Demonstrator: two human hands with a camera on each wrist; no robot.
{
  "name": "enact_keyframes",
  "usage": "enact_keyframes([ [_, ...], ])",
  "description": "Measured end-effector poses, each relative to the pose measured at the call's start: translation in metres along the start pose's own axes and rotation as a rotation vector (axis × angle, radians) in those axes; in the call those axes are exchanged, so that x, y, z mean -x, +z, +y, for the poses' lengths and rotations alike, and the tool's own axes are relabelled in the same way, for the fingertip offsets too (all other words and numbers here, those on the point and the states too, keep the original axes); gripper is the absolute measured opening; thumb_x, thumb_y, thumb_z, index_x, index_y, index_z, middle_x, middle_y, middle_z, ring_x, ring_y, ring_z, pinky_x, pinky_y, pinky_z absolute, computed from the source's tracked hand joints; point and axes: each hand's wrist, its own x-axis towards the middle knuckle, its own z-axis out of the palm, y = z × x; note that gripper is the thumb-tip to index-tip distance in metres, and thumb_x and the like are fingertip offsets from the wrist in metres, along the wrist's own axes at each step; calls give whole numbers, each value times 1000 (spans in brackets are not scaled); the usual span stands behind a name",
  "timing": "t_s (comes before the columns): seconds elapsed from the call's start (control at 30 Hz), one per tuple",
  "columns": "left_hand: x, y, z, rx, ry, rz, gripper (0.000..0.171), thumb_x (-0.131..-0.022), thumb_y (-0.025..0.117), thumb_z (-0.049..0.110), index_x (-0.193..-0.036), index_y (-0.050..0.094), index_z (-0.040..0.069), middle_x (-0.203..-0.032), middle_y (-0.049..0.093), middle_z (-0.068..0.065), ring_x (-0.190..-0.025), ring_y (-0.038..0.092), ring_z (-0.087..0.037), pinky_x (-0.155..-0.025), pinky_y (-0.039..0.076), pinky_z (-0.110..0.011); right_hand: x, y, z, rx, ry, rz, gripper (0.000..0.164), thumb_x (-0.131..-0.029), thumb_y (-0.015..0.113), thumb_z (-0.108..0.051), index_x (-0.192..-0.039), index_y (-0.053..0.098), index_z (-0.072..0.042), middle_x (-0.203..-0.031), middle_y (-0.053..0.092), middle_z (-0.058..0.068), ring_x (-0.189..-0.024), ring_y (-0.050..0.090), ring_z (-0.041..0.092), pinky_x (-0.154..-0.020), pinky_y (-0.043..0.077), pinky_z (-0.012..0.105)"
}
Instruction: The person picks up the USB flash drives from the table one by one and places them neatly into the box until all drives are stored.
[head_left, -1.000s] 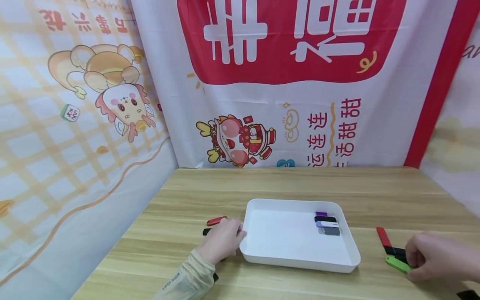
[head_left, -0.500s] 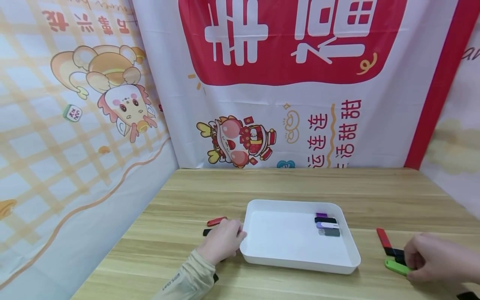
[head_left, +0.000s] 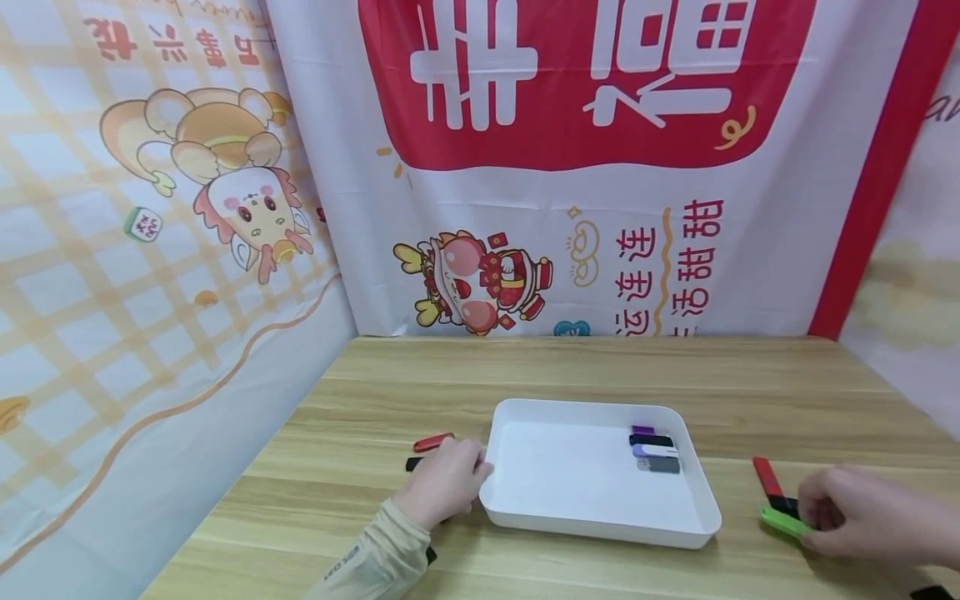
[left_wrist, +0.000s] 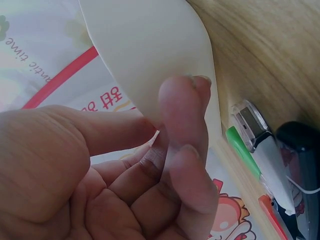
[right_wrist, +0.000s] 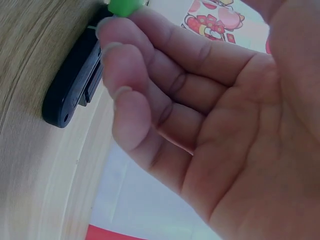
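Observation:
My left hand [head_left: 444, 482] pinches the left wall of a shallow white tray [head_left: 592, 533] between thumb and fingers. In the left wrist view, that tray wall [left_wrist: 150, 45] runs into the grip of the hand [left_wrist: 125, 185]. At the right, my right hand [head_left: 862, 512] pinches the near end of a green USB flash drive [head_left: 783, 523]. Its curled fingers [right_wrist: 130, 115] cover most of the green flash drive [right_wrist: 122, 6] in the right wrist view. Beside them, a black flash drive [right_wrist: 70, 90] lies on the table, with a red flash drive [head_left: 767, 477] beyond it.
Inside the tray, by its right wall, several flash drives lie in a column, including a lavender one [head_left: 654, 450]. Left of the tray are a red flash drive [head_left: 432, 442] and a black one [head_left: 413, 463]. Printed cloths hang behind the wooden table [head_left: 600, 367].
My right hand has shifted slightly left, carrying the green flash drive with it across part of the black one. My left hand and the tray have stayed in place.

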Motion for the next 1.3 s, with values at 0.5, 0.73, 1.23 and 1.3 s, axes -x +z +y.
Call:
enact_keyframes([
  [0.5, 0, -1, 0, -1, 1, -12, 27, -99, 58, 15, -73, 55, 12, -59, 54, -1, -43, 57, -11, -40, 43, -26, -1, 1, -5, 30, -184, 172, 25, -81, 79, -11, -77, 58, -24, -65, 45, -22, -58, 42, -4, -46, 36, 21],
  [0.73, 0, -2, 0, -9, 1, -3, 29, -99, 58, 15, -70, 54, 13, -57, 54, 0, -42, 57, -10, -39, 43, -26, -7, -7, -11, 129, -312, 282, 31, -78, 83, -11, -79, 57, -28, -67, 45, -25, -57, 42, -7, -45, 36, 19],
  [1.23, 0, -2, 1, -5, -17, -16, 28, -99, 59, 15, -72, 56, 13, -58, 55, -1, -44, 58, -11, -41, 43, -27, -34, -41, -59, 213, -198, 294, 27, -77, 83, -21, -77, 56, -26, -64, 46, -21, -56, 44, -2, -47, 39, 21],
  [1.3, 0, -1, 2, 2, -17, -20, 27, -99, 59, 15, -72, 57, 12, -59, 55, -1, -44, 58, -12, -41, 44, -27, -37, -44, -67, 218, -186, 274, 26, -78, 82, -22, -78, 56, -26, -64, 46, -21, -57, 44, -1, -47, 40, 21],
])
